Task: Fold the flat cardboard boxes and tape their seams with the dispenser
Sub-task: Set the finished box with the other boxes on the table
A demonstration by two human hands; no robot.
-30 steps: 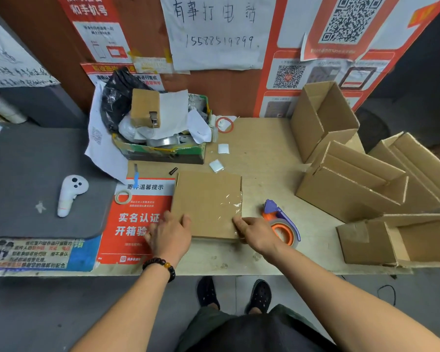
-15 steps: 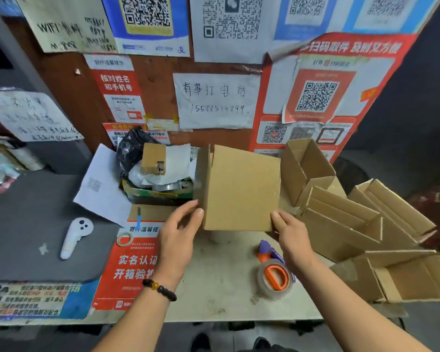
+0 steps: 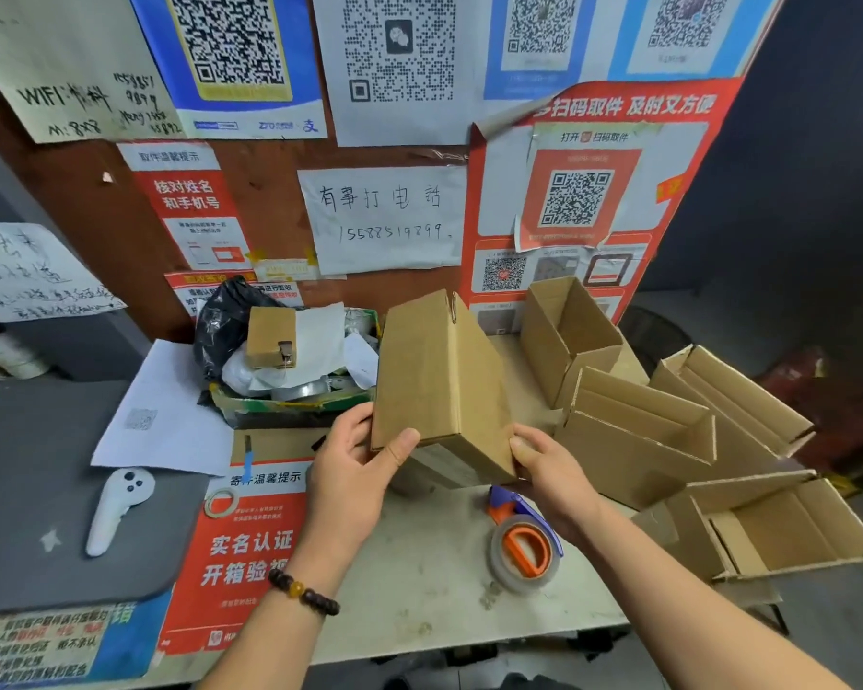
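Note:
A folded brown cardboard box (image 3: pixel 439 381) is lifted off the table and tilted, one long edge turned toward me. My left hand (image 3: pixel 357 470) grips its lower left corner, thumb on the front face. My right hand (image 3: pixel 549 470) holds the lower right corner with its fingers against the side. The taped bottom face shows partly between the hands. The tape dispenser (image 3: pixel 521 540), orange and blue with a clear tape roll, lies on the table just below my right wrist.
Several open folded boxes (image 3: pixel 638 430) crowd the table's right side. A cluttered green tray (image 3: pixel 290 400) with a black bag sits behind left. A white controller (image 3: pixel 115 505) lies on the grey mat; a small tape ring (image 3: pixel 220 501) lies on the red poster.
The box lay flat on the table a second ago; both hands have lifted it and turned it so a corner edge faces me. The view has tilted up toward the wall.

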